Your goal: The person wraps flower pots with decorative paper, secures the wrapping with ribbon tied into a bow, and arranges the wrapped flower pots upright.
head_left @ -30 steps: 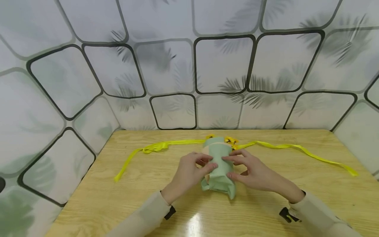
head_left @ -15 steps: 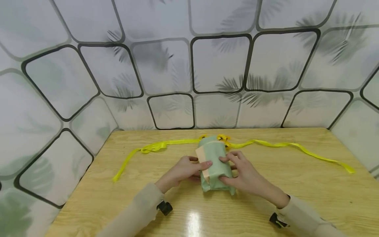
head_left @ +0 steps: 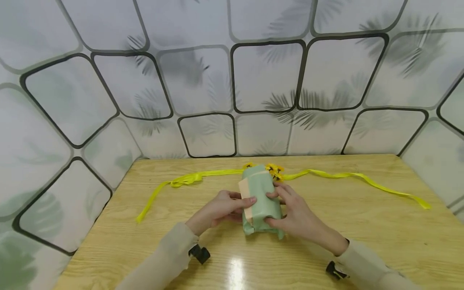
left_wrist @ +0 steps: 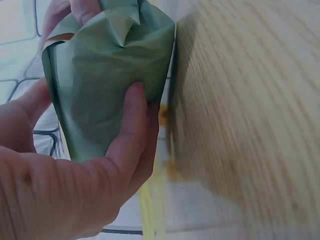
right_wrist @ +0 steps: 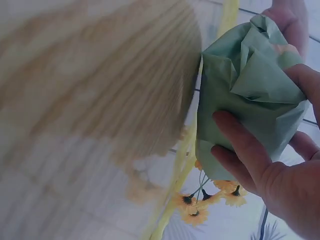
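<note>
A bundle wrapped in pale green paper [head_left: 262, 197], with a peach strip along its left side, lies between both hands in the head view. My left hand [head_left: 224, 207] holds its left side, thumb on top over the peach strip. In the left wrist view, the fingers [left_wrist: 134, 107] of that hand reach round the wrapped bundle [left_wrist: 100, 65]. My right hand [head_left: 295, 211] grips the opposite side, thumb low near the folded end. Crumpled folds of the paper [right_wrist: 262, 75] show at the near end in the right wrist view. What is inside is hidden.
A yellow ribbon [head_left: 362, 176] stretches across the wooden table [head_left: 326, 266] behind the bundle, with a looped part [head_left: 186, 180] at left. Yellow-orange flowers [head_left: 274, 170] lie just past the bundle's far end. A patterned curtain or wall [head_left: 268, 76] borders the table's back and sides.
The left hand has shifted from atop the paper to the bundle's left side, thumb over the edge. The bundle has turned slightly, showing more of the peach strip, and its near end looks more tucked.
</note>
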Demonstrator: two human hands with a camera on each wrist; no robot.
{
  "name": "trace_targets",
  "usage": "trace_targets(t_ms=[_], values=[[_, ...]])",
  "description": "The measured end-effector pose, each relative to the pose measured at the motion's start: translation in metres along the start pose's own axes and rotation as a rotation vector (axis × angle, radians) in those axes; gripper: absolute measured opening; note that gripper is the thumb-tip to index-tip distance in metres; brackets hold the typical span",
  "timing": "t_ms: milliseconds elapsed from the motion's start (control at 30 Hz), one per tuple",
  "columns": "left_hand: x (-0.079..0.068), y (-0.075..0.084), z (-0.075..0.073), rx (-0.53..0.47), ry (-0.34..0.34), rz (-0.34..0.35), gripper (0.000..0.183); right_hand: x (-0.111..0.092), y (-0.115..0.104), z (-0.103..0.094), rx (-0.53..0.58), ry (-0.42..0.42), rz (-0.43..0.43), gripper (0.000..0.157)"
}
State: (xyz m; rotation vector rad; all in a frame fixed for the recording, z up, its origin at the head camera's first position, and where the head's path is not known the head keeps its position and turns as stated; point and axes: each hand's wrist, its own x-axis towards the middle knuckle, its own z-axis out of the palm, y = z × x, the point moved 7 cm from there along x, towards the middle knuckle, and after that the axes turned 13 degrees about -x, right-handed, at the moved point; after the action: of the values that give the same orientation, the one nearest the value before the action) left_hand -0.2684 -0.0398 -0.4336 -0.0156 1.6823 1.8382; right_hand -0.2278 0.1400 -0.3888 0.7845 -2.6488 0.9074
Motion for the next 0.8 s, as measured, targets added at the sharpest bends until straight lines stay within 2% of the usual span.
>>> trace_targets(t_ms=[233, 333, 400, 567, 667, 800], values=[[-0.009, 0.014, 0.003, 0.027, -0.046, 0.041, 0.072, 0.000, -0.009, -0.009, 0.107, 0.004, 0.025, 0.042], [-0.012, 0.024, 0.005, 0.043, -0.055, 0.075, 0.069, 0.003, -0.014, -0.016, 0.108, 0.038, -0.012, 0.045], [-0.011, 0.032, 0.005, 0.050, -0.052, 0.100, 0.067, 0.007, -0.015, -0.021, 0.067, 0.081, -0.048, 0.046], [0.001, 0.046, 0.004, 0.084, -0.029, 0.154, 0.065, 0.023, -0.006, -0.025, 0.030, 0.137, -0.055, 0.047], [0.013, 0.051, 0.000, 0.139, -0.008, 0.186, 0.063, 0.034, 0.006, -0.022, 0.047, 0.119, -0.015, 0.047], [0.031, 0.051, -0.008, 0.174, 0.019, 0.192, 0.067, 0.047, 0.024, -0.013, 0.056, 0.093, 0.037, 0.047]])
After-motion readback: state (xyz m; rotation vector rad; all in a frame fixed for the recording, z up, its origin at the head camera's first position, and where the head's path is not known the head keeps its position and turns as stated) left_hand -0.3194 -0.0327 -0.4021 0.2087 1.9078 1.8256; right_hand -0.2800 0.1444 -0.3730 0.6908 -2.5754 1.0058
